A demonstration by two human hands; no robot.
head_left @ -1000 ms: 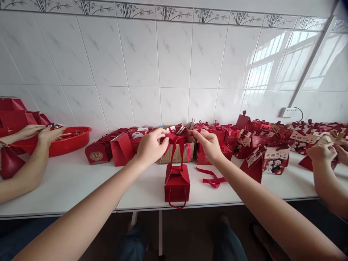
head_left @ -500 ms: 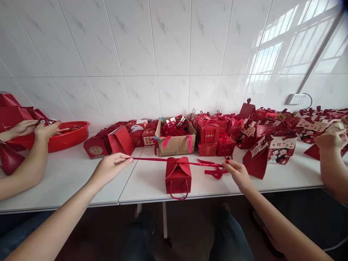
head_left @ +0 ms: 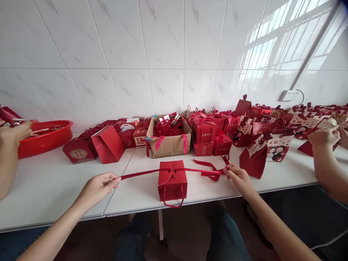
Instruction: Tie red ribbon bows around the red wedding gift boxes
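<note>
A small red gift box (head_left: pixel 172 181) with a cord handle stands at the near edge of the white table (head_left: pixel 51 188). A red ribbon (head_left: pixel 141 173) runs taut across its top, knotted at the middle. My left hand (head_left: pixel 98 186) pinches the ribbon's left end, well to the left of the box. My right hand (head_left: pixel 238 177) pinches the right end, to the right of the box, beside a loose red ribbon (head_left: pixel 209 170) lying on the table.
A cardboard box (head_left: pixel 170 143) of ribbons stands behind the gift box, with several red gift boxes and bags around it along the wall. A red basin (head_left: pixel 45 139) sits at the left. Another person's hands work at the far left (head_left: pixel 11 139) and another's at the far right (head_left: pixel 324 139).
My hands moved apart and down from above the box, pulling the ribbon taut sideways across its top. The box's flaps closed flatter. The view tilted slightly lower.
</note>
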